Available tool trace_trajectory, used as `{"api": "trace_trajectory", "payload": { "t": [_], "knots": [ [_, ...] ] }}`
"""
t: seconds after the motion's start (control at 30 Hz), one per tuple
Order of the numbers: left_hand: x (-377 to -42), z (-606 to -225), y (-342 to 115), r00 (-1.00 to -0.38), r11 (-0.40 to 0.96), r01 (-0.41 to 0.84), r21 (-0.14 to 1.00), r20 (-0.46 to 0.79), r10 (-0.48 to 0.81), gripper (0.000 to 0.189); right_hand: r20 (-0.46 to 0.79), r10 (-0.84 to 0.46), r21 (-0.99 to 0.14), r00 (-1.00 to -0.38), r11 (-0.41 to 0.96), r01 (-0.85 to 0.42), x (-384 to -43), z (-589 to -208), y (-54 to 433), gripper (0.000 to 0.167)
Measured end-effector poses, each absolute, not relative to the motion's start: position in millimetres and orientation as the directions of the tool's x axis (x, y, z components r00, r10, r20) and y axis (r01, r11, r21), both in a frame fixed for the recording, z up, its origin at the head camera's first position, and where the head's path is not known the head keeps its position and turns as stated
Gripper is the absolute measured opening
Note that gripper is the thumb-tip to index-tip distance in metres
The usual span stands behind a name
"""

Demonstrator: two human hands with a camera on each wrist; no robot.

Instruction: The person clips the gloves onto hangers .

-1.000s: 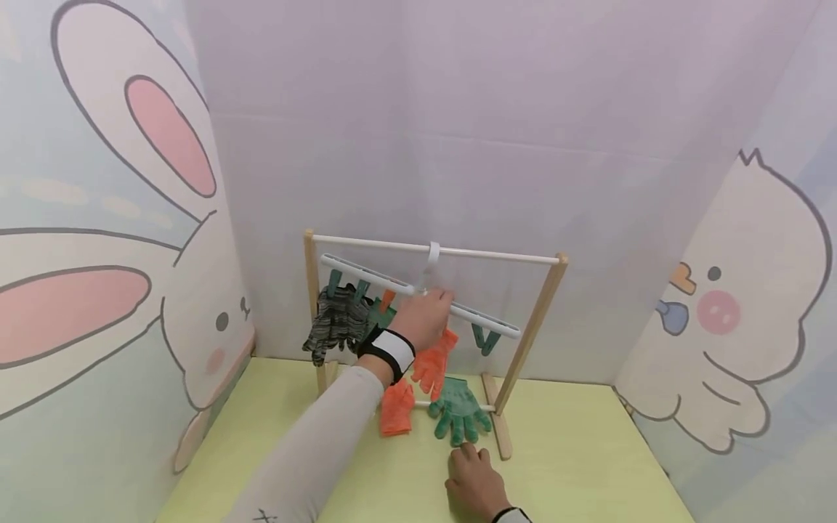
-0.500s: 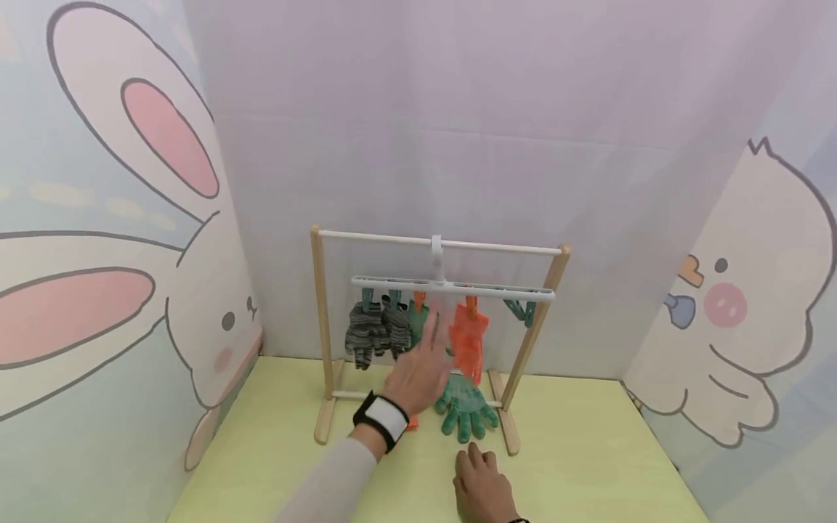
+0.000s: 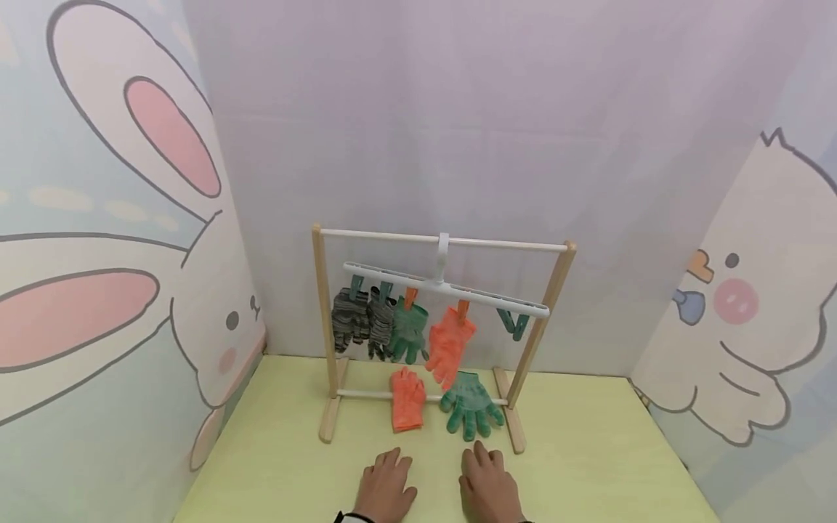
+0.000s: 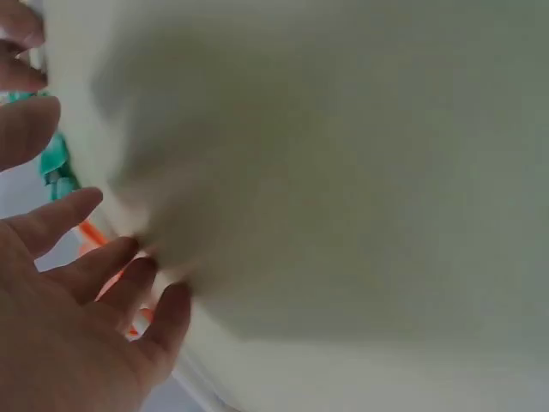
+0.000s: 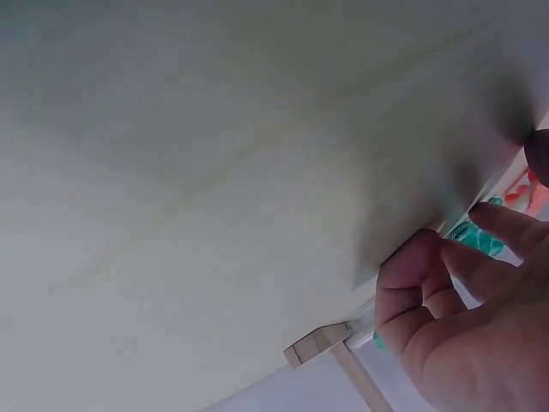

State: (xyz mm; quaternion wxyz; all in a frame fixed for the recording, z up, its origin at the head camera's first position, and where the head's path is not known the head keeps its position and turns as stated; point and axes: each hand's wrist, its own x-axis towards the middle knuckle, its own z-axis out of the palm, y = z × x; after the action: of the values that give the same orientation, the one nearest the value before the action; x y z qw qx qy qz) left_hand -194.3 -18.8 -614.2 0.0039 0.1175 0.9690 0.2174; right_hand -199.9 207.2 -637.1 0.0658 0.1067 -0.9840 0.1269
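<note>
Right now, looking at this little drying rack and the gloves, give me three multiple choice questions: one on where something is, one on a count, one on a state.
1. Where does the loose orange glove lie?
A. on the table, across the rack's bottom bar
B. clipped to the hanger
C. in the left hand

2. How many gloves hang from the white clip hanger?
A. two
B. four
C. six

3. How are the left hand and the right hand?
A. both gripping gloves
B. both resting flat on the table, holding nothing
C. both raised to the rack

Answers:
1 A: it lies on the yellow-green table beside the loose green glove, over the low bar.
2 B: two grey striped, one green and one orange hang from clips.
3 B: in the head view both lie with fingers spread on the table, short of the gloves.
</note>
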Motion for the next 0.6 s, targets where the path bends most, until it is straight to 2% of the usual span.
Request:
{"api": "trace_trajectory", "payload": {
  "t": [0.23, 0.3, 0.47, 0.6],
  "knots": [
    [-185, -632, -20, -0.978, 0.863, 0.179, 0.473, -0.007, 0.206, 0.051, 0.126, -0.170, -0.258, -0.977, 0.946, -0.197, -200, -638, 208, 0.024],
    [-185, -635, -21, -0.979, 0.841, 0.177, 0.512, 0.006, 0.203, 0.052, 0.120, -0.153, -0.259, -0.981, 0.949, -0.180, -201, -637, 207, 0.033],
    [-185, -637, -24, -0.975, 0.807, 0.217, 0.549, 0.073, 0.212, 0.051, 0.180, -0.094, -0.275, -0.979, 0.951, -0.142, -203, -633, 208, 0.070],
    [-184, -634, -24, -0.976, 0.805, 0.203, 0.558, 0.051, 0.211, 0.049, 0.172, -0.107, -0.288, -0.979, 0.945, -0.154, -203, -633, 211, 0.081]
  ]
}}
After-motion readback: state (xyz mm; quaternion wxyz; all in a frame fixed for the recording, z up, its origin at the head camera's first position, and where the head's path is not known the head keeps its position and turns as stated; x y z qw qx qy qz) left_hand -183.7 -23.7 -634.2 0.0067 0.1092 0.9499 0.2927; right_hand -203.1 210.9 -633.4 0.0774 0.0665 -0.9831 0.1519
